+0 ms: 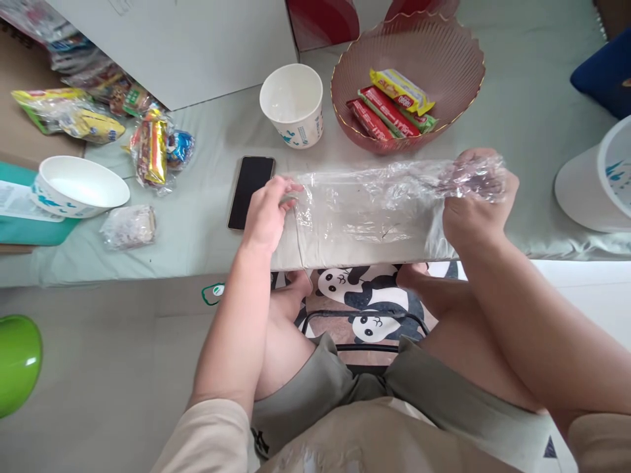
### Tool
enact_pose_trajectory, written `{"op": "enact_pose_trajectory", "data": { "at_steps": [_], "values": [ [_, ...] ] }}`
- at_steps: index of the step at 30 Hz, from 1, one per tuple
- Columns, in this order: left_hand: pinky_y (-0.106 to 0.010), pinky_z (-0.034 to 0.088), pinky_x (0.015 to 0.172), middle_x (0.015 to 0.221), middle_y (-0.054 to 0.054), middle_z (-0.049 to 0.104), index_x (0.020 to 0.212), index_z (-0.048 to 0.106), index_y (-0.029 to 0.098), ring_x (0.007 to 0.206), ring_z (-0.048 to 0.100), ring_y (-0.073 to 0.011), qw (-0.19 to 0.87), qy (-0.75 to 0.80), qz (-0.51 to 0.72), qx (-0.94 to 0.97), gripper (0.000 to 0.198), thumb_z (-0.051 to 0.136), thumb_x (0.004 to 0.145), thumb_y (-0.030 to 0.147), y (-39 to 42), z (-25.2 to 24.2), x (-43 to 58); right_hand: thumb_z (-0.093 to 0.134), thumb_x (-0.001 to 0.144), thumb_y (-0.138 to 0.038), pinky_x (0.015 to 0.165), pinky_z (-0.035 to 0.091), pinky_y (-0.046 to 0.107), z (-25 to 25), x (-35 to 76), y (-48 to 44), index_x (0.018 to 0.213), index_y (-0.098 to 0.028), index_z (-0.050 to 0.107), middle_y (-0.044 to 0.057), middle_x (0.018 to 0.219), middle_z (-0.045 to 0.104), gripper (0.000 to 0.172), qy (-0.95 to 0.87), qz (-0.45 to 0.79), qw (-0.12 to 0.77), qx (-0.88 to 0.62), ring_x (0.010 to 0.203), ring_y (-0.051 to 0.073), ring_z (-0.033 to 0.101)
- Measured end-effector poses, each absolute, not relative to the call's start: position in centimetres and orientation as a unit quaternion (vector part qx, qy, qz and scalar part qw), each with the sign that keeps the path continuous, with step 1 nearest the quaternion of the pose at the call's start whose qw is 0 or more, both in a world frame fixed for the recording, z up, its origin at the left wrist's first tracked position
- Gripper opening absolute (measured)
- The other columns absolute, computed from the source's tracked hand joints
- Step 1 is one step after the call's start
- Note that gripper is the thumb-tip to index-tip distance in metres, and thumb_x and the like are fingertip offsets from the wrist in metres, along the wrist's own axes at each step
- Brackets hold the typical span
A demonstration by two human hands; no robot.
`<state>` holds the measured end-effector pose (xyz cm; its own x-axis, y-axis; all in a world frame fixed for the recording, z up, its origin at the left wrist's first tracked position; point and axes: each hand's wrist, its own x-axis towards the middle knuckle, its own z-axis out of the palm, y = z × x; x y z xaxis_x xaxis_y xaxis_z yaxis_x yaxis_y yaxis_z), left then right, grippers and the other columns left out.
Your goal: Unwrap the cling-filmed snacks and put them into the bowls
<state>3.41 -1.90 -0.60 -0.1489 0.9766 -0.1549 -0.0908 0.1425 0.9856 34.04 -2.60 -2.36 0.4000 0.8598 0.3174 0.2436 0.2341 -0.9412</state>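
Observation:
A clear plastic bag (365,210) lies stretched flat along the near edge of the pale green table (197,223). My left hand (269,210) pinches the bag's left end, fingers closed on the film. My right hand (476,200) is a fist bunched around the bag's crumpled right end. Just beyond the bag stands a pink ribbed bowl (444,59) holding several wrapped snack bars (392,105). A black phone (250,190) lies flat right beside my left hand.
A white paper cup (293,105) stands behind the phone. Left are a white bowl (81,187), a small wrapped packet (129,226) and loose snack packs (152,148). Another white bowl (599,180) sits at the right edge. A green object (17,361) is on the floor.

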Motion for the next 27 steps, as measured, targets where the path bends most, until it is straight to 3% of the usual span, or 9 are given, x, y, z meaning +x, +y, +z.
{"op": "enact_pose_trajectory", "data": {
  "at_steps": [4, 7, 10, 14, 19, 21, 24, 27],
  "values": [
    [-0.028, 0.053, 0.092, 0.107, -0.008, 0.07, 0.064, 0.069, 0.02, 0.127, 0.059, -0.023, 0.482, 0.538, 0.514, 0.462, 0.021, 0.084, 0.072, 0.032, -2.5, -0.3, 3.5, 0.07, 0.065, -0.016, 0.07, 0.044, 0.034, -2.5, 33.7, -2.2, 0.06, -0.02, 0.054, 0.002, 0.088, 0.055, 0.017, -0.402, 0.264, 0.681, -0.552, 0.075, 0.014, 0.052],
    [-0.023, 0.052, 0.074, 0.085, -0.004, 0.064, 0.061, 0.062, 0.02, 0.098, 0.065, -0.0159, 0.495, 0.557, 0.525, 0.411, 0.027, 0.08, 0.076, 0.034, -3.1, 0.2, 3.2, 0.072, 0.065, -0.014, 0.075, 0.048, 0.036, -2.5, 33.8, -2.0, 0.056, -0.02, 0.054, 0.003, 0.088, 0.054, 0.021, -0.431, 0.254, 0.663, -0.557, 0.078, 0.015, 0.053],
    [-0.02, 0.047, 0.058, 0.068, 0.003, 0.053, 0.065, 0.059, 0.021, 0.068, 0.057, -0.0098, 0.527, 0.585, 0.516, 0.338, 0.03, 0.084, 0.073, 0.037, -4.1, 1.3, 3.1, 0.072, 0.065, -0.007, 0.084, 0.052, 0.04, -2.3, 34.0, -2.2, 0.056, -0.021, 0.058, 0.003, 0.088, 0.054, 0.022, -0.512, 0.212, 0.619, -0.556, 0.084, 0.016, 0.056],
    [-0.02, 0.049, 0.053, 0.073, 0.002, 0.066, 0.075, 0.063, 0.02, 0.061, 0.063, -0.0094, 0.603, 0.595, 0.433, 0.308, 0.032, 0.089, 0.065, 0.037, -5.4, 2.8, 2.7, 0.067, 0.07, -0.004, 0.083, 0.054, 0.042, -2.2, 33.9, -2.2, 0.056, -0.022, 0.059, 0.003, 0.085, 0.053, 0.024, -0.526, 0.195, 0.592, -0.579, 0.084, 0.016, 0.055],
    [-0.016, 0.039, 0.043, 0.061, -0.003, 0.07, 0.07, 0.069, 0.015, 0.052, 0.065, -0.0106, 0.633, 0.64, 0.276, 0.338, 0.036, 0.093, 0.06, 0.04, -6.3, 3.4, 1.7, 0.06, 0.068, 0.001, 0.086, 0.055, 0.041, -2.3, 33.9, -1.9, 0.057, -0.021, 0.06, 0.004, 0.086, 0.055, 0.025, -0.539, 0.185, 0.563, -0.599, 0.089, 0.017, 0.06],
    [-0.016, 0.039, 0.043, 0.061, -0.005, 0.071, 0.07, 0.072, 0.014, 0.052, 0.065, -0.0109, 0.637, 0.646, 0.247, 0.341, 0.038, 0.093, 0.06, 0.044, -6.6, 3.2, 1.6, 0.058, 0.069, 0.001, 0.09, 0.055, 0.041, -2.0, 34.1, -2.1, 0.063, -0.021, 0.063, 0.005, 0.089, 0.058, 0.024, -0.562, 0.184, 0.538, -0.601, 0.094, 0.018, 0.062],
    [-0.017, 0.039, 0.044, 0.064, -0.006, 0.074, 0.073, 0.075, 0.015, 0.054, 0.066, -0.0114, 0.636, 0.653, 0.24, 0.334, 0.034, 0.092, 0.062, 0.043, -6.9, 2.9, 2.0, 0.058, 0.07, -0.002, 0.094, 0.054, 0.04, -1.4, 35.1, -2.8, 0.089, -0.024, 0.071, 0.008, 0.109, 0.063, 0.032, -0.595, 0.173, 0.508, -0.598, 0.106, 0.02, 0.064],
    [-0.017, 0.036, 0.043, 0.069, -0.007, 0.076, 0.073, 0.076, 0.016, 0.057, 0.067, -0.0119, 0.648, 0.646, 0.229, 0.332, 0.031, 0.093, 0.063, 0.04, -6.9, 2.6, 2.7, 0.06, 0.064, -0.004, 0.081, 0.052, 0.036, -1.0, 36.6, -3.3, 0.111, -0.025, 0.069, 0.008, 0.117, 0.063, 0.052, -0.558, 0.137, 0.507, -0.643, 0.095, 0.017, 0.063]
  ]
}}
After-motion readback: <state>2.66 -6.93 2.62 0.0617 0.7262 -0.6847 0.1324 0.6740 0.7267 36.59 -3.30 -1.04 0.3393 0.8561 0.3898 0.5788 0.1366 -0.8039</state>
